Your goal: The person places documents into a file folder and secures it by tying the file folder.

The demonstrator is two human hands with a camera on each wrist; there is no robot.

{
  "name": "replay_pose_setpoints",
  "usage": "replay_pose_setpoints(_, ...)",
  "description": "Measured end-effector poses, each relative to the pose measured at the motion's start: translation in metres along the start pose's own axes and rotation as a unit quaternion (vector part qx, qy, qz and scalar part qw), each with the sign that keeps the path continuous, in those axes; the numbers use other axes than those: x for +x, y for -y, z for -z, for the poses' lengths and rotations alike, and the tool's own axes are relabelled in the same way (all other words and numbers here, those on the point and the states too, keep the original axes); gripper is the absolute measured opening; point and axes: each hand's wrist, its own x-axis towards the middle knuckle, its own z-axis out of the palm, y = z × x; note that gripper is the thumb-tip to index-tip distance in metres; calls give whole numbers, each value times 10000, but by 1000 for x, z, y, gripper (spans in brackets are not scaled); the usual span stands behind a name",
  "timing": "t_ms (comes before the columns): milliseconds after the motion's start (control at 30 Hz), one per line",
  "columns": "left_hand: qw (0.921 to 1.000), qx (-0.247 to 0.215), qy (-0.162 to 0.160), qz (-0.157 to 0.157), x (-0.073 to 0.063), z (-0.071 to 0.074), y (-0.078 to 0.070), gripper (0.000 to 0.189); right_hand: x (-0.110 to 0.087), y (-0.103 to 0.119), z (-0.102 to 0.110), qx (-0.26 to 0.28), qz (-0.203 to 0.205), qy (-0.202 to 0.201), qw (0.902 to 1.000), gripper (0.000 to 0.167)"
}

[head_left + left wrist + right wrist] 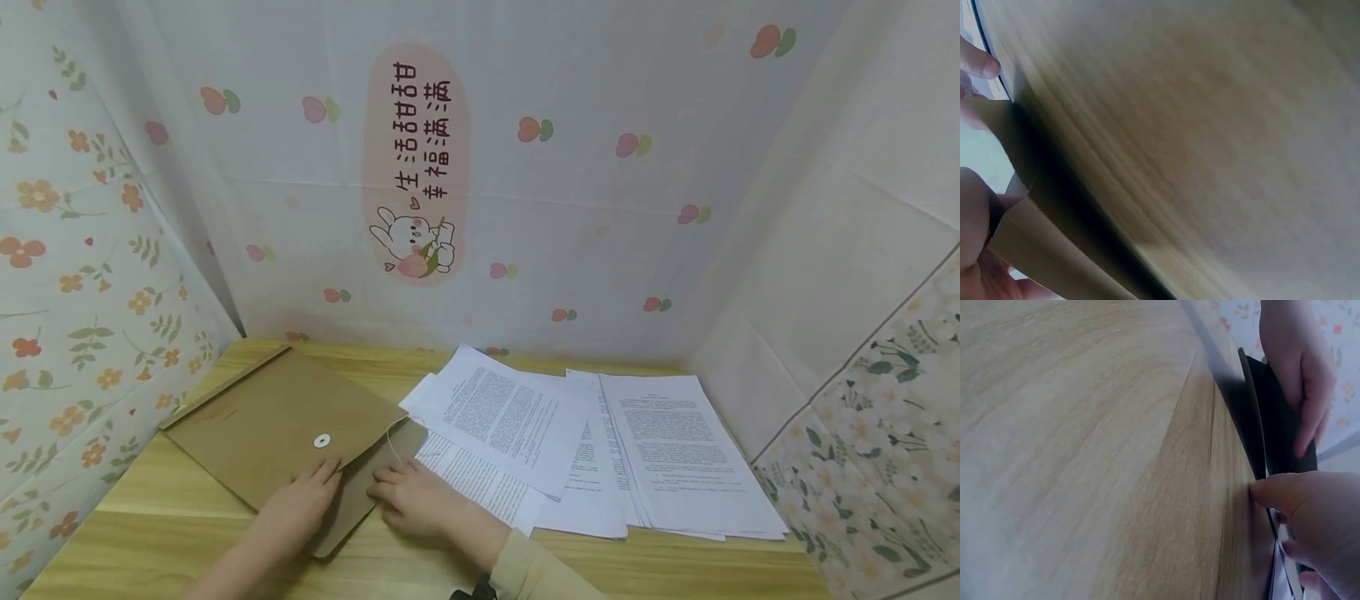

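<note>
A brown paper document envelope (262, 421) lies slanted on the left of the table, with a round white button (322, 440) on its face. Its flap (348, 508) is folded out toward the right, leaving a dark gap along the mouth. My left hand (303, 498) grips the front panel at the mouth edge, just below the button. The flap's right side is pinched by my right hand (412, 498), thumb beneath and fingers on top in the right wrist view. A thin white string (392, 450) loops over the flap near those fingers.
Loose printed sheets (510, 408) overlap the envelope's right corner. Further right lies a stack of printed pages (675, 442). Printed cloth (585, 225) hangs behind the wooden table (127, 533), with patterned walls on both sides.
</note>
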Motion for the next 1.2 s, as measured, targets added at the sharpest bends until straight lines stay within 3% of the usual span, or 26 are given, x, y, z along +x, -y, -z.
replay_pose_setpoints(133,9995,204,-184,124,-3,-1,0,52,-3,2,-1,-107,-260,-6,9996,37)
replay_pose_setpoints(267,9993,105,-237,264,-5,-1,0,80,-6,5,-1,-22,-639,127,9979,39)
replay_pose_setpoints(433,9991,89,-267,332,-7,0,1,100,-8,9,0,-26,-1013,198,9947,41)
replay_pose_setpoints(800,9985,36,-334,424,-9,1,-1,107,-8,8,-2,421,-2046,339,9773,69)
replay_pose_setpoints(1000,9983,-43,-368,451,-10,1,0,111,-7,5,-4,864,-2357,289,9675,76)
replay_pose_setpoints(1200,9980,-120,-394,479,-11,1,0,112,-6,3,-5,909,-2458,355,9644,82)
